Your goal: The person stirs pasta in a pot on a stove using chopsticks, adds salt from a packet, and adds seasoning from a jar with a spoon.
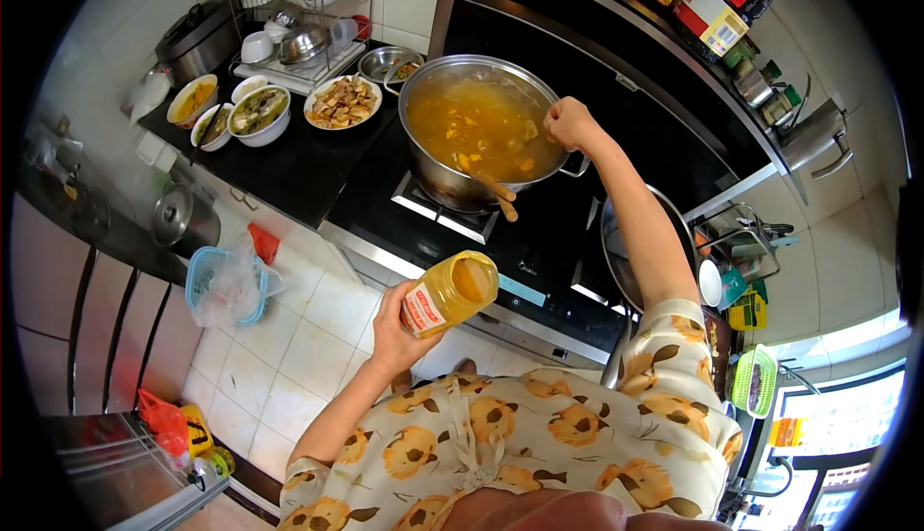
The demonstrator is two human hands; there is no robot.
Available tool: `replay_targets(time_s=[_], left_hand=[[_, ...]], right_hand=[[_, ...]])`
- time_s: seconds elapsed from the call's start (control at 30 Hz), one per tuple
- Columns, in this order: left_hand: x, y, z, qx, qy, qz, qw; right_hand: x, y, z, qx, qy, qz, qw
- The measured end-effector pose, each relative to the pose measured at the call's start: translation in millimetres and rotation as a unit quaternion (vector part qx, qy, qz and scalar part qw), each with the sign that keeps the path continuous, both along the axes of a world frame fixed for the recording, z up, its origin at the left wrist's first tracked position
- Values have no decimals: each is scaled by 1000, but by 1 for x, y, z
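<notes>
In my left hand (401, 329) is a wide-mouthed jar (451, 293) without a lid, tilted, with yellow contents and a printed label. My right hand (570, 124) is over the right rim of a large steel pot (462, 188), its fingers curled together. Whether anything sits between those fingers is hidden. Yellow-orange broth (462, 119) with floating pieces nearly fills the pot, which stands on a gas hob (433, 231). Two wooden utensil handles (505, 202) stick out over the pot's near rim.
Left of the pot are a plate of chopped food (343, 103), several food bowls (260, 116) and a dish rack (310, 61). A wok (617, 242) sits under my right forearm. Jars and a large bottle (725, 7) line the hood's shelf. A blue basket (202, 285) is low left.
</notes>
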State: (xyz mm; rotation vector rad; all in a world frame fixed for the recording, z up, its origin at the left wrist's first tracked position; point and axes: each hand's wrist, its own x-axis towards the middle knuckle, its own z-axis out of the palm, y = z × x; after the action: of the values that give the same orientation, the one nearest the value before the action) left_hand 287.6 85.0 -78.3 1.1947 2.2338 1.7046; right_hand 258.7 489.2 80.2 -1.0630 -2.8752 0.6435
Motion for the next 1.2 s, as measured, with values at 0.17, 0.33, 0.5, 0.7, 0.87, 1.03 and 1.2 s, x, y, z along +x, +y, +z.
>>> replay_targets(time_s=[0.17, 0.33, 0.5, 0.7, 0.87, 1.03, 1.2], left_hand=[[-1, 0, 6, -2, 13, -11, 1000], [-9, -1, 0, 5, 3, -39, 999], [-11, 2, 0, 28, -2, -87, 996], [0, 16, -14, 52, -30, -150, 987], [29, 19, -8, 61, -15, -204, 977], [88, 18, 4, 84, -9, -266, 960], [182, 17, 4, 89, -34, -370, 924]], right_hand=[[-6, 20, -8, 6, 99, -43, 994], [-2, 7, -14, 30, 40, -42, 998], [35, -11, 5, 162, 177, 27, 970], [85, -26, -3, 367, 199, 171, 893], [160, -45, 20, 12, 449, -150, 881], [290, -95, 45, -137, 568, -204, 785], [455, -162, 48, -94, 564, -295, 765]])
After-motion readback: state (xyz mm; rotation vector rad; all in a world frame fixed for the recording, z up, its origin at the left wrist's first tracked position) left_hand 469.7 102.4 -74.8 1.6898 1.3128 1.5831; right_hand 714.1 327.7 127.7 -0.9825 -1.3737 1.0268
